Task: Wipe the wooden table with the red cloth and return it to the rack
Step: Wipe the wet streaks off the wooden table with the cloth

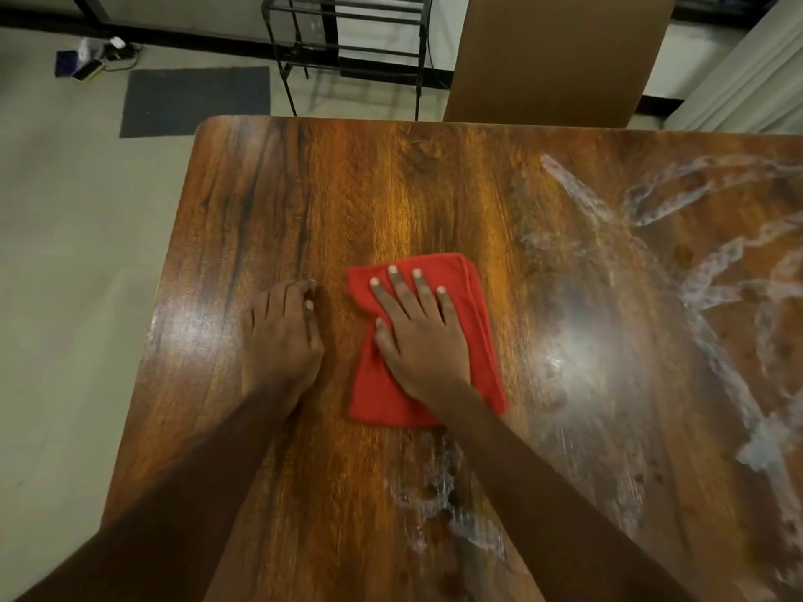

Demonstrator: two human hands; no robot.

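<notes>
While lying at far left on the pale floor [65,236], a dark mat [195,99] below a small heap of clutter [97,56] by the wall. Further right, the wooden table [304,189], its rounded far-left corner near the mat. On its glossy top, left hand [282,336] palm down, fingers loosely curled with tips touching the wood, holding nothing. Just beside it, not touching, the folded red cloth [478,323], lying flat near the middle of the table. Right hand [417,332] pressed flat on top of the cloth, fingers [402,293] spread and straight, thumb out to the left over the fold, pinning the cloth rather than gripping it. Both bare forearms reaching in from the bottom edge. Beyond the table's far edge, above the cloth, a black metal rack [347,50] standing on the floor, well apart from the cloth. Right of the rack, a tall brown cardboard sheet [552,58] upright behind the table. Further right on the tabletop, whitish smears [704,271] in curved streaks, with more residue [439,484] just below the cloth. At far right, pale folds of a curtain [747,84].
</notes>
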